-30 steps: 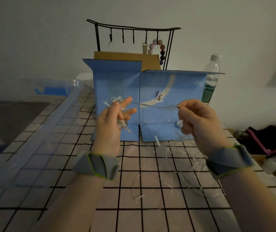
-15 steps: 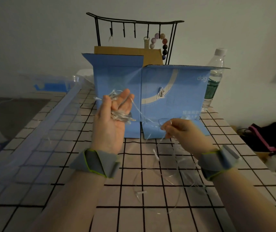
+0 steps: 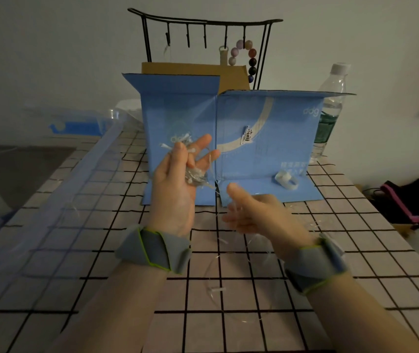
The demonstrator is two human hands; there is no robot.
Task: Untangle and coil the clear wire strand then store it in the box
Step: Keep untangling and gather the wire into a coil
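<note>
My left hand is raised in front of the blue box, palm toward me, with a coiled bundle of clear wire strand wrapped around its fingers. Loose loops of the same strand trail down onto the table, with small white tags on them. Low and to the right, my right hand is blurred; its fingers are spread near the hanging strand, and whether it pinches the strand cannot be told. The blue box stands upright at the back with its flaps open.
A black wire hook rack with a bead string stands behind the box. A water bottle is at the back right. A clear plastic bin runs along the left. A white tape roll lies on the box's lower flap. Dark bags sit off the right edge.
My right hand has dropped from level with the left hand toward the table and its fingers have spread. The coil on my left hand has stayed up in front of the box.
</note>
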